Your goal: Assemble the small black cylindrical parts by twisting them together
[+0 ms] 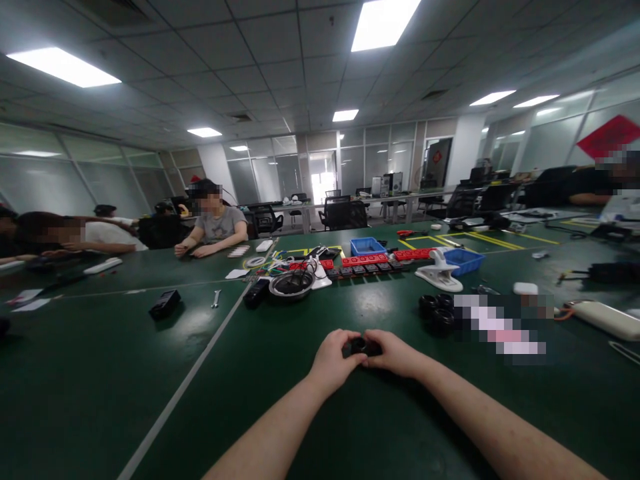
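Observation:
My left hand (337, 360) and my right hand (393, 353) meet just above the green table, in the lower middle of the head view. Between them is a small black round part (359, 345), with a dark opening on its upper side. Fingers and thumbs of both hands close around it, so most of it is hidden and its exact kind cannot be made out. Several black ring-shaped parts (437, 312) stand in a cluster beyond my right hand.
The green table (280, 400) carries a white clip-like stand (440, 272), a blue tray (367, 247), another blue tray (463, 261), red strips (364, 259), a round black-and-silver item (291, 285), a wrench (215, 299) and a black device (165, 304). A person (220, 223) sits across.

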A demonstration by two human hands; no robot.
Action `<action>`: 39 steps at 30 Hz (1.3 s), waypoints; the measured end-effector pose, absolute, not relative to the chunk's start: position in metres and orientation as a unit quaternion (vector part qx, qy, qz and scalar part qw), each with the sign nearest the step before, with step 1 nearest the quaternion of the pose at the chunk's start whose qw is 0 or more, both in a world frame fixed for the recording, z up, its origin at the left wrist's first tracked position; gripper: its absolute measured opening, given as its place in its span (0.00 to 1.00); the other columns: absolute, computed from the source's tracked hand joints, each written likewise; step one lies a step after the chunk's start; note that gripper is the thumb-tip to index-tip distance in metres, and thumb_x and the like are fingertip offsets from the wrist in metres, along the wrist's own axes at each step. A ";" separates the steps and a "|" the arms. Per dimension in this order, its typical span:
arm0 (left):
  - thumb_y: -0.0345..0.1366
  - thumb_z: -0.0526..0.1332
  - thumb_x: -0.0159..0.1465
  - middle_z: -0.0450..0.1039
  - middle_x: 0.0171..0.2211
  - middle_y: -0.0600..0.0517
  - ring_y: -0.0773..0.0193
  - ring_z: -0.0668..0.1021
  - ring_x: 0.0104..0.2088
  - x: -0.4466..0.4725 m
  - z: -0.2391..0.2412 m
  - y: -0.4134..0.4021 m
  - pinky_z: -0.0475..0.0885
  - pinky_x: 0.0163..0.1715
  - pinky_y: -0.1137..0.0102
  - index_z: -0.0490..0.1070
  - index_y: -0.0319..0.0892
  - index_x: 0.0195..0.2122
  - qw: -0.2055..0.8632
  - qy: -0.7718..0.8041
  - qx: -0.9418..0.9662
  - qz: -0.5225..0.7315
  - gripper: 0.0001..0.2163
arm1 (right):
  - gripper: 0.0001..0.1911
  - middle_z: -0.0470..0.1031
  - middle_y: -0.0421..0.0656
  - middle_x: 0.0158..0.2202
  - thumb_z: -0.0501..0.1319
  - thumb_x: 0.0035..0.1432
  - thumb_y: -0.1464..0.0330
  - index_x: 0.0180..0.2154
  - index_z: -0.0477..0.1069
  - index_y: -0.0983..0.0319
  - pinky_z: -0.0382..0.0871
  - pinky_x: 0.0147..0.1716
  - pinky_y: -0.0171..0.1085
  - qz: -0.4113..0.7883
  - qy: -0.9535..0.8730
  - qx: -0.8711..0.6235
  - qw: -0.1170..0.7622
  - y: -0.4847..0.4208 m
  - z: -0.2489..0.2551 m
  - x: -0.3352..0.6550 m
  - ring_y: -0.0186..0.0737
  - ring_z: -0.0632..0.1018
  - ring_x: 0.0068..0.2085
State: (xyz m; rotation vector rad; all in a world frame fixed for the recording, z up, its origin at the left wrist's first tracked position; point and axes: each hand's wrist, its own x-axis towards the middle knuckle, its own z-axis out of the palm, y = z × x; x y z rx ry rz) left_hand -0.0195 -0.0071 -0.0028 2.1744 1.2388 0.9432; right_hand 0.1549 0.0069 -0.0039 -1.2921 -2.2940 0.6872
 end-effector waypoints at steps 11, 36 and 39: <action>0.31 0.62 0.52 0.69 0.37 0.52 0.60 0.70 0.40 -0.019 -0.005 -0.006 0.64 0.41 0.66 0.68 0.44 0.40 0.197 0.448 0.798 0.350 0.13 | 0.20 0.70 0.47 0.35 0.61 0.45 0.57 0.38 0.66 0.63 0.59 0.36 0.39 0.043 -0.838 -0.510 0.188 -0.002 -0.006 0.138 0.46 0.70 0.38; 0.33 0.62 0.53 0.67 0.37 0.52 0.60 0.69 0.40 -0.021 -0.002 -0.008 0.64 0.41 0.67 0.65 0.47 0.48 0.191 0.425 0.822 0.327 0.19 | 0.23 0.70 0.46 0.39 0.63 0.43 0.61 0.42 0.66 0.63 0.61 0.38 0.39 0.148 -0.850 -0.466 0.195 0.000 -0.002 0.147 0.44 0.71 0.40; 0.32 0.61 0.54 0.67 0.36 0.52 0.61 0.69 0.40 -0.021 0.000 -0.009 0.64 0.41 0.68 0.67 0.47 0.45 0.197 0.413 0.829 0.321 0.17 | 0.16 0.70 0.43 0.36 0.62 0.44 0.67 0.39 0.68 0.64 0.63 0.36 0.36 0.243 -0.851 -0.421 0.197 0.006 -0.002 0.157 0.41 0.71 0.37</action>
